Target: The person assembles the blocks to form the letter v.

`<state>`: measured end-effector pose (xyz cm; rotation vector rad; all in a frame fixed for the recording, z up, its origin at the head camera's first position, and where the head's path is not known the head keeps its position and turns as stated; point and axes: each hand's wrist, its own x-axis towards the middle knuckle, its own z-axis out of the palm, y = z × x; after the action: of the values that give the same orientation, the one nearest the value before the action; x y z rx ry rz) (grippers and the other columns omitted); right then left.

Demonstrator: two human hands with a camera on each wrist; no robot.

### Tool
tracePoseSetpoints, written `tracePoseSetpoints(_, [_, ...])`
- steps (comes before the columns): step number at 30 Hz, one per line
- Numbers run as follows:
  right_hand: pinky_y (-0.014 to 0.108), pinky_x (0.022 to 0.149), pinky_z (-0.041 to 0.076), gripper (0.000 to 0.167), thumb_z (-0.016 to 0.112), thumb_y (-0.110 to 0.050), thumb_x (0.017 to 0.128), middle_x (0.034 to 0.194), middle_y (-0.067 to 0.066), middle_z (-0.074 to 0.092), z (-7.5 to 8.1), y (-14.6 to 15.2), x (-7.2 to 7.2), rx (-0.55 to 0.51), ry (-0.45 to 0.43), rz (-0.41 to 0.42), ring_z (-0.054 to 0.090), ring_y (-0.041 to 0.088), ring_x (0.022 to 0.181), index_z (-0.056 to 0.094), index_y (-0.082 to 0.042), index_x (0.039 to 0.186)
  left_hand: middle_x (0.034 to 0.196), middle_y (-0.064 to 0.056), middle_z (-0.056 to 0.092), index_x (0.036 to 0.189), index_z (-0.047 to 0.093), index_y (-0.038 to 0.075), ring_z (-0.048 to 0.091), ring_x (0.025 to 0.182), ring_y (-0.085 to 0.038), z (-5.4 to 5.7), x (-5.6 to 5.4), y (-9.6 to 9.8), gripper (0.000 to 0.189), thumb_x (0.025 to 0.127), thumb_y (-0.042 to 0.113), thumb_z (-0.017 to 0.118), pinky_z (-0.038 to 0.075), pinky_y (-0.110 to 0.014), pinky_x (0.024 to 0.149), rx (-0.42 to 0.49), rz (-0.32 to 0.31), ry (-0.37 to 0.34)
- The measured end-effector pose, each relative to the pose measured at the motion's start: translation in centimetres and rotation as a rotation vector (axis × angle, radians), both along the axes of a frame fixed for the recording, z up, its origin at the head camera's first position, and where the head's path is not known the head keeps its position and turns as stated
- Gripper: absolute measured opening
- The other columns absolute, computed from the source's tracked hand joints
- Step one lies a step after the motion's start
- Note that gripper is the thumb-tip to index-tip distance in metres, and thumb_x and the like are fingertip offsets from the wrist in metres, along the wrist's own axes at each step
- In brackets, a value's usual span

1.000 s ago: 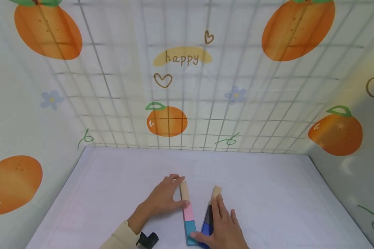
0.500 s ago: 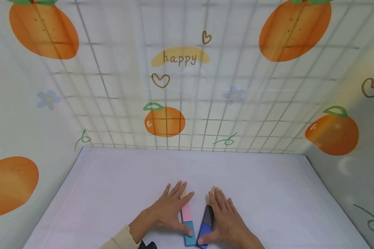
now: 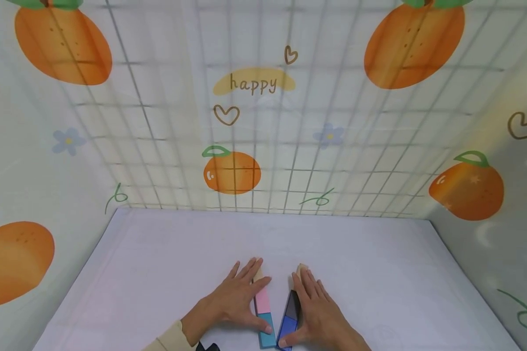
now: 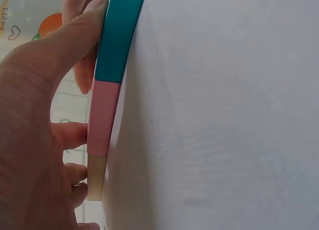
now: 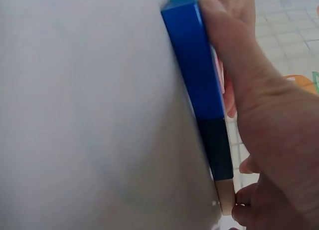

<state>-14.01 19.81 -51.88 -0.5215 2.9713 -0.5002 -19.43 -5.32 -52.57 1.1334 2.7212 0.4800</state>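
Note:
Two narrow rows of blocks lie on the table in a V, their near ends close together. In the left row are a teal block (image 3: 268,340), a pink block (image 3: 262,301) and a bare wood block (image 4: 96,177). The right row runs from a blue block (image 3: 288,325) through a black block (image 3: 292,304) to another wood block (image 5: 226,195). My left hand (image 3: 234,303) spreads over the left row, thumb on teal and fingertips on the far blocks. With its thumb on the blue block, my right hand (image 3: 320,312) lays extended fingers along the right row's outer side.
A white table (image 3: 167,243) lies under the blocks. Behind it hangs a printed curtain (image 3: 180,161) with oranges and a grid, and similar cloth encloses both sides. A black object (image 3: 208,347) shows below the left wrist.
My left hand has slid nearer along its row, its thumb moving from the pink block to the teal one, its fingers spreading. The right thumb has shifted off the teal block's edge onto the blue block.

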Motion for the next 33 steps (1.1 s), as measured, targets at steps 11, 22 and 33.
tracePoseSetpoints(11, [0.058,0.117,0.021,0.150,0.069,-0.092,0.049,0.165,0.025,0.012,0.2,-0.2,0.0,0.013,-0.017,-0.002,0.015,0.041,0.151,0.025,0.002,0.158,0.168,-0.016,0.009,0.156,0.041,0.021,0.004,0.155,-0.030,-0.1,0.4,-0.1,0.111,0.070,0.090,0.057,0.009,-0.058,0.119,-0.021,0.042,-0.004])
tracePoseSetpoints(22, [0.058,0.117,0.020,0.151,0.068,-0.093,0.048,0.166,0.024,0.011,0.4,-0.1,0.0,0.018,-0.045,-0.015,0.014,0.039,0.152,0.025,0.001,0.158,0.168,-0.016,0.009,0.158,0.037,0.020,0.003,0.155,-0.029,-0.1,0.9,-0.1,0.114,0.071,0.090,0.057,0.010,-0.058,0.119,-0.034,0.084,-0.017])
tracePoseSetpoints(33, [0.059,0.117,0.020,0.151,0.068,-0.093,0.048,0.166,0.023,0.010,0.2,-0.1,0.0,0.013,-0.028,-0.013,0.015,0.040,0.152,0.025,0.001,0.158,0.168,-0.016,0.009,0.159,0.034,0.019,0.004,0.155,-0.029,-0.1,1.0,-0.2,0.115,0.071,0.091,0.055,0.013,-0.057,0.119,-0.045,0.087,-0.011])
